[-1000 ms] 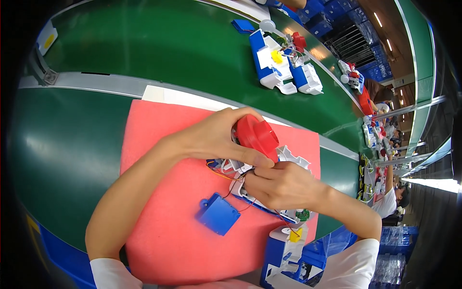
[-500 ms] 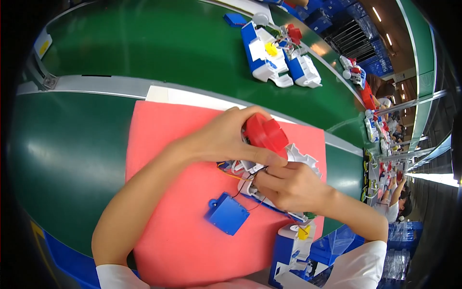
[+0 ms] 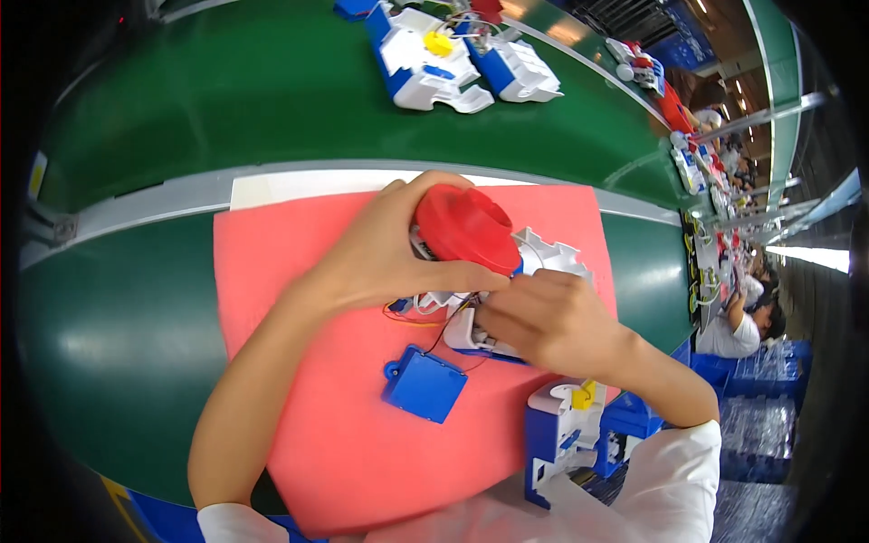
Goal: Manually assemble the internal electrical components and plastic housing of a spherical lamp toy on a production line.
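My left hand (image 3: 376, 240) is wrapped round a red round plastic part (image 3: 462, 226) with a raised collar, tilted above a pink foam mat (image 3: 362, 452). Close against its lower edge, my right hand (image 3: 561, 321) has its fingers curled in, and what they pinch is hidden. Beneath both hands lies a white and blue plastic housing (image 3: 552, 253), partly covered. Thin wires run from it to a flat blue box (image 3: 425, 385) on the mat. A second white and blue housing piece (image 3: 561, 430) with a yellow part stands by the mat's lower right edge.
Beyond the metal rail (image 3: 181, 195), a green belt (image 3: 253, 100) carries another opened white and blue housing (image 3: 425, 59) with wires. Blue bins (image 3: 625, 421) stand by my right elbow. Further right, other people (image 3: 747, 321) sit along the line.
The view has shifted, so the belt items appear higher and further left. My left hand has turned the red part so more of its broad face shows. My right hand stays beside it.
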The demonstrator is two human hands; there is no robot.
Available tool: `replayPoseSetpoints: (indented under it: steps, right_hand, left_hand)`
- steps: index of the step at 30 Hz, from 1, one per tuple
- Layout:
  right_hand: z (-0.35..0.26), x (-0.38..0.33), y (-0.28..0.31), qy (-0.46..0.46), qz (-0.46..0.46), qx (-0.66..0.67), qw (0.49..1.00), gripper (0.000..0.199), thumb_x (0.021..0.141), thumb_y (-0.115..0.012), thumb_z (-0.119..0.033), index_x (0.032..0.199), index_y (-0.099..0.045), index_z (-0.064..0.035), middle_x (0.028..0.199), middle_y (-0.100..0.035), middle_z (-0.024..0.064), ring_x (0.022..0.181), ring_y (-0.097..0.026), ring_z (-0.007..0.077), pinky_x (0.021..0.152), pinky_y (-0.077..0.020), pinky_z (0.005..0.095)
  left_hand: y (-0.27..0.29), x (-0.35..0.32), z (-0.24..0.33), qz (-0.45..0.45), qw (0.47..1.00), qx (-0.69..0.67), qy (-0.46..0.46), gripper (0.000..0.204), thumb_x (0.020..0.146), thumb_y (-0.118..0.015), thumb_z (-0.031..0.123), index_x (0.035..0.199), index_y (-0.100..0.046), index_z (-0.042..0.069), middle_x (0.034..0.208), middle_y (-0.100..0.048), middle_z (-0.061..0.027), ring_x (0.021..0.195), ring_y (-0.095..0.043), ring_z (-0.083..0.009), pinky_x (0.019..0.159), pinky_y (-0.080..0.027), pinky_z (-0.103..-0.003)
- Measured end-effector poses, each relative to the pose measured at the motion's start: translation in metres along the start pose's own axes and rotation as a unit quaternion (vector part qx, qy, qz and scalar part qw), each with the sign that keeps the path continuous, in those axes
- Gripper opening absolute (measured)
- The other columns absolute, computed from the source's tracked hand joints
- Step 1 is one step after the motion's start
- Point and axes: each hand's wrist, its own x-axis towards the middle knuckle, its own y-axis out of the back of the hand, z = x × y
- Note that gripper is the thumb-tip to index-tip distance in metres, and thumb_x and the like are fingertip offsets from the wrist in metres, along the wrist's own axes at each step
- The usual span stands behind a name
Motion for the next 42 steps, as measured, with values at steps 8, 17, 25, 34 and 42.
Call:
replayPoseSetpoints:
  steps: [8,17,25,34,42]
  right_hand:
    - [-0.005,-0.029,-0.013,-0.073,0.073,0.095,0.99,0.016,0.069,-0.068,-0.008,0.084,-0.066,-0.0031,0.085,-0.059,0.0042,0.081,-0.062,0.0181,0.063,-0.0547,0.031]
    - [0.001,-0.056,-0.019,-0.094,0.104,0.083,0.987,0.019,0.071,-0.069,-0.012,0.09,-0.069,-0.006,0.085,-0.056,0.0018,0.081,-0.06,0.0166,0.061,-0.0535,0.029]
    - [0.004,-0.066,-0.02,-0.079,0.055,0.091,0.991,0.01,0.072,-0.064,-0.011,0.079,-0.064,-0.004,0.088,-0.059,0.0026,0.087,-0.061,0.0159,0.064,-0.057,0.0297]
    - [0.009,-0.074,-0.024,-0.046,0.017,0.084,0.995,0.017,0.073,-0.067,-0.01,0.089,-0.065,-0.0023,0.088,-0.057,0.0032,0.084,-0.061,0.0158,0.063,-0.057,0.0284]
    - [0.009,-0.079,-0.021,-0.039,0.024,0.096,0.994,0.016,0.071,-0.066,-0.006,0.086,-0.065,-0.0006,0.085,-0.054,0.0045,0.081,-0.06,0.0169,0.061,-0.0555,0.0293]
  left_hand:
    - [-0.003,-0.005,0.02,-0.081,0.993,0.081,-0.012,0.105,0.057,-0.096,0.036,0.142,-0.044,0.003,0.132,-0.055,-0.0186,0.124,-0.055,-0.0281,0.105,-0.044,-0.039]
    - [-0.041,-0.029,0.032,-0.012,0.998,0.038,-0.05,0.103,0.062,-0.094,0.019,0.147,-0.037,0.005,0.139,-0.049,-0.0166,0.129,-0.051,-0.0307,0.109,-0.041,-0.041]
    - [-0.063,-0.088,0.023,0.14,0.851,0.386,-0.328,0.027,0.064,-0.077,-0.002,0.089,-0.07,0.006,0.101,-0.064,-0.009,0.081,-0.062,-0.0246,0.068,-0.048,-0.038]
    - [-0.071,-0.077,0.014,0.155,0.925,0.253,-0.236,0.029,0.068,-0.073,-0.011,0.094,-0.068,0.001,0.093,-0.064,-0.0123,0.078,-0.062,-0.0249,0.064,-0.05,-0.032]
    - [-0.074,-0.073,0.016,0.202,0.941,0.197,-0.189,0.032,0.073,-0.074,-0.011,0.102,-0.065,-0.002,0.095,-0.065,-0.0145,0.079,-0.063,-0.0227,0.066,-0.05,-0.029]
